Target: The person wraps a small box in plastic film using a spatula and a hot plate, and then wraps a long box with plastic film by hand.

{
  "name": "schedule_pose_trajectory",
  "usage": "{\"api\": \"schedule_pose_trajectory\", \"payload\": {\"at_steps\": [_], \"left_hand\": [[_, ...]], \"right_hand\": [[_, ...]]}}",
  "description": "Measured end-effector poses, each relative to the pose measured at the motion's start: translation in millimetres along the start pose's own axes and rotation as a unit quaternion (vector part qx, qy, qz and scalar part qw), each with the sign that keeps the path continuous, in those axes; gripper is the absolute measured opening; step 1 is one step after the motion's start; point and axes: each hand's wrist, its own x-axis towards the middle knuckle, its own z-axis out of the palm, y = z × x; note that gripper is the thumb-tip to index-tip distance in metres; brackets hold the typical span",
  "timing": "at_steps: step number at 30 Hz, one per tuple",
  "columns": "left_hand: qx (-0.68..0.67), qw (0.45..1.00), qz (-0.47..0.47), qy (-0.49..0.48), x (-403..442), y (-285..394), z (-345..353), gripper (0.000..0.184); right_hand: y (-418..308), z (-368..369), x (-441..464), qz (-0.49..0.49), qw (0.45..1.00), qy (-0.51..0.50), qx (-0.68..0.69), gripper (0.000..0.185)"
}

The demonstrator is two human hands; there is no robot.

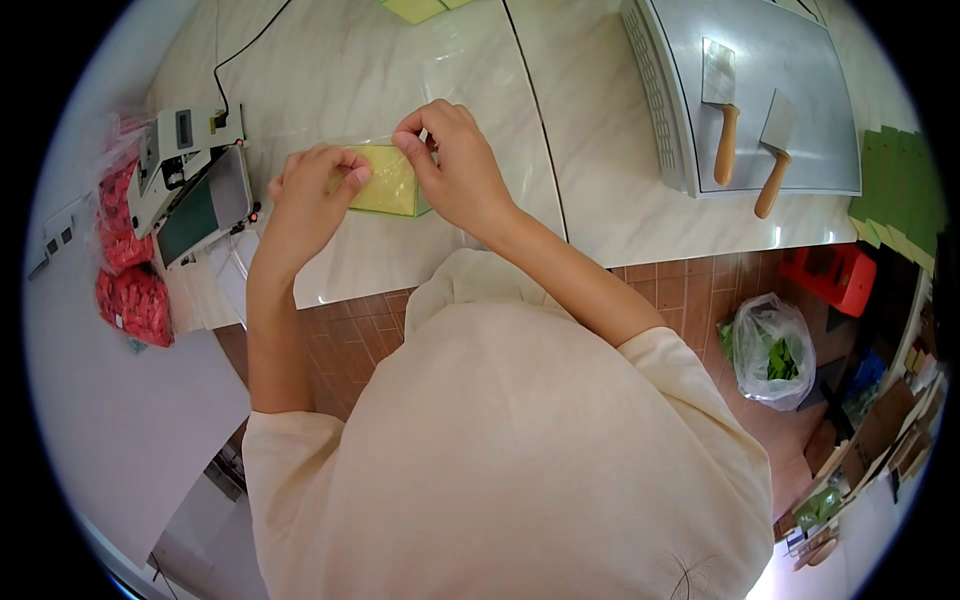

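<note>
A yellow-green block [388, 182] in clear plastic film lies on the marbled table [480, 90], between my two hands. My left hand [322, 195] is at its left end, thumb and fingertips pinched together at the upper left edge. My right hand [452, 165] is at the block's upper right corner, with thumb and index finger pinched. A bit of clear film shows along the far edge between the hands. What exactly each pinch holds is too small to make out.
A sealing machine [182, 165] stands at the left beside red packets [133, 300]. At the right, two wooden-handled scrapers [727, 145] lie on a metal box [820, 110]. Green sheets [895, 185] are at the far right. A plastic bag [772, 350] and red stool [835, 275] are below the table.
</note>
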Motion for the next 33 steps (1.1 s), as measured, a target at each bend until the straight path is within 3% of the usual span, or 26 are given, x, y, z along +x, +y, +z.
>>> {"api": "schedule_pose_trajectory", "payload": {"at_steps": [3,5,9,11,15,22,26,30,33], "left_hand": [[-0.032,0.999,-0.03,-0.028,6.5,-7.3,-3.1,0.023],[-0.123,0.987,-0.048,-0.088,12.6,-14.7,-5.5,0.03],[-0.219,0.967,-0.034,-0.127,16.9,-4.8,-13.8,0.033],[-0.267,0.947,-0.08,-0.159,19.0,-4.0,-12.2,0.032],[-0.273,0.944,-0.118,-0.14,21.6,-4.1,-8.5,0.037],[-0.222,0.957,-0.09,-0.163,23.7,-3.6,-9.0,0.028],[-0.159,0.974,-0.036,-0.157,23.1,-0.2,-12.8,0.027],[-0.202,0.963,-0.067,-0.165,23.0,-8.7,-9.2,0.026],[-0.224,0.968,-0.052,-0.099,18.4,-13.3,0.1,0.028]], "right_hand": [[0.8,2.1,-0.2,-0.001,1.0,0.005,-0.002,0.003],[-1.0,1.5,-0.2,0.002,1.0,0.002,-0.009,0.003],[-2.4,1.6,-0.5,0.015,1.0,0.001,-0.017,0.003],[0.3,2.2,0.0,0.014,1.0,-0.003,-0.02,0.003],[-0.5,2.5,0.4,0.01,0.999,-0.012,-0.035,0.004],[-1.7,1.3,0.3,0.02,0.998,-0.034,-0.039,0.004],[4.6,1.6,-0.7,-0.03,0.998,-0.024,-0.052,0.006],[6.3,2.2,-0.6,-0.045,0.998,-0.024,-0.049,0.005],[6.6,1.5,0.1,-0.052,0.997,-0.021,-0.053,0.005]]}}
